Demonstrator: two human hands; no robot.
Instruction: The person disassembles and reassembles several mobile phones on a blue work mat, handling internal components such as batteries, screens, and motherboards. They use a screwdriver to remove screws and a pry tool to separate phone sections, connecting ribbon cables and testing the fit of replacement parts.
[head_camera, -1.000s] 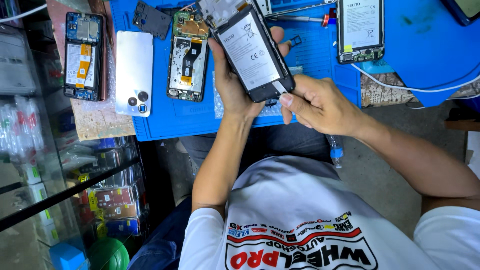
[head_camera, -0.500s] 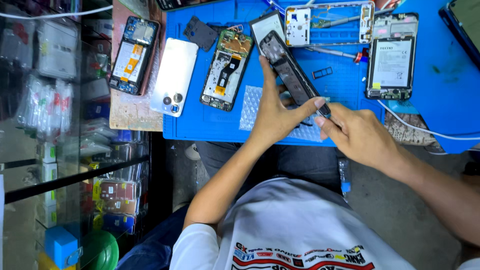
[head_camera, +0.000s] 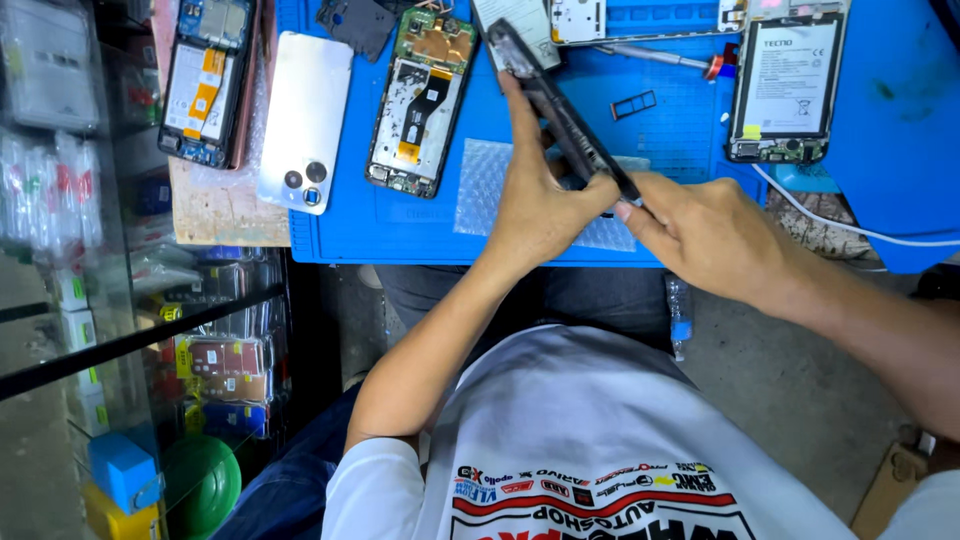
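left hand grips a dark opened phone, fingers wrapped round its lower half, phone held edge-on to the camera and tilted, top end pointing up-left over the blue work mat

right hand closed at the phone's lower end, fingertips pinched against its bottom edge, touching the left hand's fingers there. can't tell if anything thin is held between them

phone is in the air above the mat, not lying on it; a patch of bubble wrap sits on the mat just under the hands

around it on the desk:
- opened phone with exposed board and yellow flex, left of the held phone, lying flat on the mat
- silver-white phone back cover with camera cluster, straddling the mat's left edge
- another opened phone, orange flex visible, furthest left, off the mat
- dark plastic cover piece at top edge
- opened phone with white battery facing up, right side of the mat
- SIM tray between held phone and that battery phone
- screwdriver with red collar along the top, near a white frame part
- white cable running off right past the mat's edge

glass display case with packaged accessories stands at left, below desk level
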